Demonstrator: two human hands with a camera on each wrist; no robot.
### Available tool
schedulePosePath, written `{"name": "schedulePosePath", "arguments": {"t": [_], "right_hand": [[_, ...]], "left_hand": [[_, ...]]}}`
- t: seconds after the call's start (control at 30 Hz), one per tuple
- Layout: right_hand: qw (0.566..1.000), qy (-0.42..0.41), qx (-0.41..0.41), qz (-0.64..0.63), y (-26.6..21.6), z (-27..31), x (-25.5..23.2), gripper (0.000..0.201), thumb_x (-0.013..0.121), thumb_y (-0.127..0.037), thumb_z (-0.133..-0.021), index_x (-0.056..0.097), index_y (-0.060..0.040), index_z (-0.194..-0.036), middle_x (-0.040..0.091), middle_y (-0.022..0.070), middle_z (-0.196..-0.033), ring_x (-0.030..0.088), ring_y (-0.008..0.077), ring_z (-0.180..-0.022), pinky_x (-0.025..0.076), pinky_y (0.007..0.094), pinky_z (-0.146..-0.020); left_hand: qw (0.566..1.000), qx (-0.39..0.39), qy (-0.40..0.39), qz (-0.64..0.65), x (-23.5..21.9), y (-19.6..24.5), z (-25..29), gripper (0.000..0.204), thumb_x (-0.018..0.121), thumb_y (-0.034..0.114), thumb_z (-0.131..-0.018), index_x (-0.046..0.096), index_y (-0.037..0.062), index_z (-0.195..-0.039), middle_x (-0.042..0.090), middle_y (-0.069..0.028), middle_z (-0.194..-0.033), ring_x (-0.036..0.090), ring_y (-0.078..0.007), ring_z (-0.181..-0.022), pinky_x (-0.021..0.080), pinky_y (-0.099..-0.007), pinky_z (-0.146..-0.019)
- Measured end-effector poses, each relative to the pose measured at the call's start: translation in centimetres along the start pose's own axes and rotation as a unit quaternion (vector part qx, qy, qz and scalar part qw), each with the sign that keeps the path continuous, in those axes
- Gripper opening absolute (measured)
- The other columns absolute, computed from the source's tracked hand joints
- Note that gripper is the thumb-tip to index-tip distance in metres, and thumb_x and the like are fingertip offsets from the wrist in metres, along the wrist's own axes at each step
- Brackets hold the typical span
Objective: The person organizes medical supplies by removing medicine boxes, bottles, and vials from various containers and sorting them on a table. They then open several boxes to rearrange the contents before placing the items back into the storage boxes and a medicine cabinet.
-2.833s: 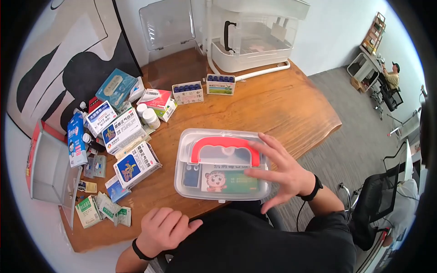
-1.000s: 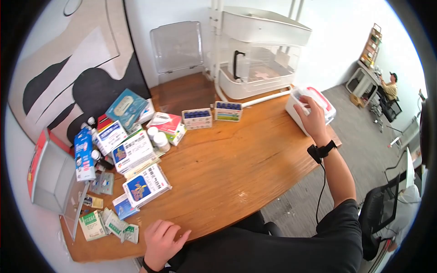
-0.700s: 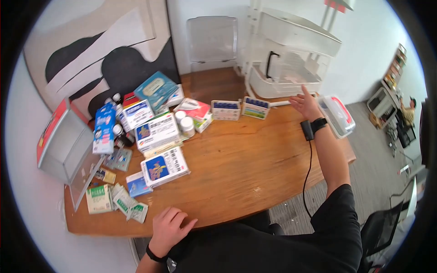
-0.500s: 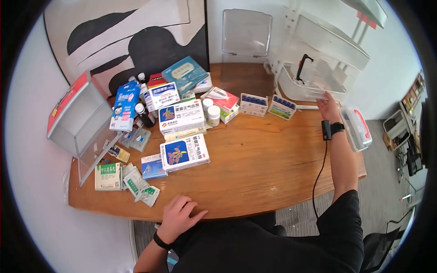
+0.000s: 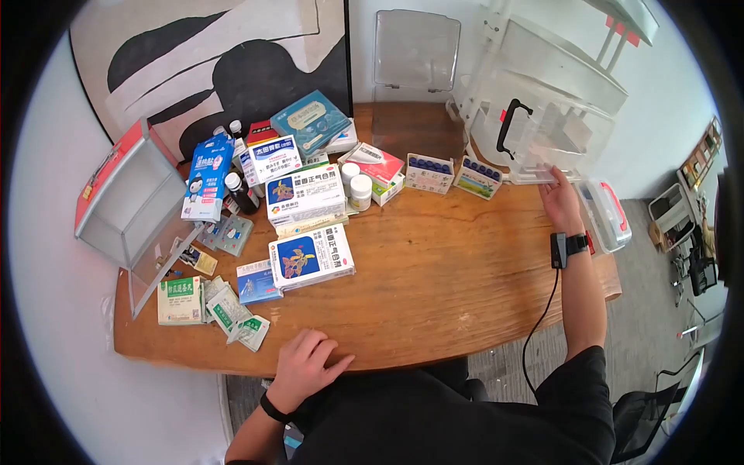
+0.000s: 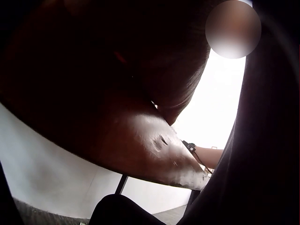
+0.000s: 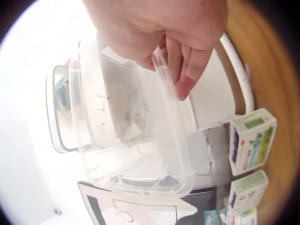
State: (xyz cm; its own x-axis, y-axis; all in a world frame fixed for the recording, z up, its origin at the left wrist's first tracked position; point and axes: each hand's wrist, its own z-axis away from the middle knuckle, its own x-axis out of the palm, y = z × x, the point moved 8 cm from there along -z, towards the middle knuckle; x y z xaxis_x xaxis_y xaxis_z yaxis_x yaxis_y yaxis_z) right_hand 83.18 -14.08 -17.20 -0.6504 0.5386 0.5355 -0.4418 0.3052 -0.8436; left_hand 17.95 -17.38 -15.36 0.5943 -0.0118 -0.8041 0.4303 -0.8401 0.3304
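Note:
At the right back, my right hand (image 5: 563, 208) pinches the rim of a clear plastic box (image 7: 174, 108), thumb on one side and fingers on the other in the right wrist view. The box has a black handle (image 5: 504, 138) and stands tilted before the white rack. My left hand (image 5: 306, 368) rests at the front table edge with loosely bent fingers, holding nothing. A lidded clear case with a red handle (image 5: 607, 213) sits just right of the right wrist. Two boxes of blue-capped vials (image 5: 430, 175) stand left of the clear box.
Medicine boxes (image 5: 311, 257), white bottles (image 5: 360, 192) and sachets (image 5: 252, 332) crowd the left of the wooden table (image 5: 434, 287). An open red-and-clear case (image 5: 116, 198) leans at the far left. A white rack (image 5: 527, 58) stands behind; a cable hangs from my right wrist.
My right hand sets the red-handled case from the front of the table to the right end, lets go, then takes the clear box's rim and raises it. The left hand stays near the edge.

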Motion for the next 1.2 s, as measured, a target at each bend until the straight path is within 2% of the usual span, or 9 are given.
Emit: {"name": "schedulePosePath", "arguments": {"t": [0.3,0.57,0.67,0.73,0.77,0.9,1.03,1.17,1.2], "right_hand": [[0.999,-0.028,-0.029,-0.006,1.0,10.0,2.1,0.028,0.063,-0.017,-0.111,0.065,-0.0005,-0.133,0.073,0.0148,-0.134,0.068,0.0264,-0.127,0.053,0.0394,-0.110],[0.992,0.071,-0.100,0.031,0.8,24.3,4.7,0.039,0.058,-0.014,-0.112,0.056,0.0018,-0.147,0.071,0.0091,-0.135,0.067,0.0237,-0.125,0.052,0.0434,-0.112],[0.999,-0.002,-0.003,0.034,4.6,29.7,5.4,0.031,0.059,-0.011,-0.110,0.060,-0.0014,-0.139,0.070,0.0099,-0.135,0.069,0.0211,-0.118,0.057,0.0398,-0.101],[0.998,0.058,-0.005,0.031,5.7,32.7,8.7,0.028,0.063,-0.015,-0.108,0.062,0.0000,-0.132,0.074,0.0110,-0.121,0.074,0.0227,-0.103,0.061,0.0399,-0.089],[0.996,0.035,0.046,0.066,6.4,34.0,10.2,0.030,0.064,-0.018,-0.107,0.063,0.0015,-0.130,0.074,0.0110,-0.111,0.075,0.0243,-0.096,0.062,0.0408,-0.084],[0.982,0.020,0.151,0.116,8.7,36.6,10.9,0.034,0.067,-0.023,-0.104,0.062,0.0046,-0.124,0.072,0.0114,-0.087,0.075,0.0275,-0.076,0.063,0.0425,-0.070],[0.978,-0.017,0.171,0.118,7.9,36.7,11.3,0.033,0.064,-0.024,-0.105,0.061,0.0046,-0.120,0.070,0.0135,-0.082,0.073,0.0268,-0.068,0.060,0.0374,-0.057],[0.972,0.002,0.197,0.128,6.9,37.1,12.9,0.038,0.065,-0.028,-0.106,0.060,0.0063,-0.122,0.073,0.0158,-0.084,0.074,0.0291,-0.067,0.058,0.0352,-0.052],[0.964,-0.045,0.228,0.127,6.7,37.5,13.9,0.042,0.066,-0.032,-0.107,0.061,0.0071,-0.123,0.075,0.0187,-0.090,0.076,0.0302,-0.073,0.061,0.0357,-0.056]], "left_hand": [[1.000,-0.001,0.006,0.006,-0.3,-0.2,0.6,0.035,0.096,0.024,-0.077,0.070,0.0069,-0.093,0.061,-0.0068,-0.093,0.065,-0.0266,-0.079,0.054,-0.0380,-0.064],[0.999,-0.006,0.006,0.036,-1.0,0.6,-0.1,0.040,0.098,0.025,-0.073,0.071,0.0073,-0.097,0.065,-0.0082,-0.097,0.068,-0.0292,-0.083,0.056,-0.0392,-0.068],[0.995,0.007,0.046,0.088,-3.2,3.0,-2.5,0.062,0.102,0.032,-0.071,0.070,0.0054,-0.117,0.068,-0.0140,-0.116,0.071,-0.0330,-0.100,0.059,-0.0417,-0.082],[0.972,0.032,0.100,0.209,-4.7,4.6,-3.9,0.085,0.101,0.041,-0.074,0.062,0.0023,-0.140,0.063,-0.0219,-0.136,0.068,-0.0389,-0.120,0.058,-0.0470,-0.100],[0.967,0.083,0.097,0.219,-4.4,5.5,-4.1,0.116,0.106,0.043,-0.067,0.046,0.0008,-0.157,0.053,-0.0266,-0.152,0.060,-0.0423,-0.133,0.054,-0.0500,-0.105],[0.955,0.044,0.095,0.279,-5.0,7.3,-5.7,0.112,0.100,0.040,-0.076,0.041,-0.0037,-0.160,0.047,-0.0318,-0.159,0.057,-0.0465,-0.138,0.052,-0.0530,-0.111],[0.965,-0.007,0.002,0.263,-3.3,6.5,-6.0,0.115,0.099,0.037,-0.077,0.035,-0.0093,-0.161,0.046,-0.0288,-0.159,0.055,-0.0466,-0.140,0.050,-0.0489,-0.115],[0.966,-0.029,-0.024,0.256,-3.4,5.7,-5.7,0.125,0.099,0.037,-0.078,0.023,-0.0086,-0.166,0.046,-0.0284,-0.158,0.057,-0.0448,-0.139,0.050,-0.0482,-0.116],[0.941,-0.073,-0.027,0.328,-2.9,5.0,-5.0,0.130,0.099,0.038,-0.078,0.017,-0.0085,-0.168,0.046,-0.0284,-0.158,0.058,-0.0429,-0.139,0.050,-0.0478,-0.115]]}}
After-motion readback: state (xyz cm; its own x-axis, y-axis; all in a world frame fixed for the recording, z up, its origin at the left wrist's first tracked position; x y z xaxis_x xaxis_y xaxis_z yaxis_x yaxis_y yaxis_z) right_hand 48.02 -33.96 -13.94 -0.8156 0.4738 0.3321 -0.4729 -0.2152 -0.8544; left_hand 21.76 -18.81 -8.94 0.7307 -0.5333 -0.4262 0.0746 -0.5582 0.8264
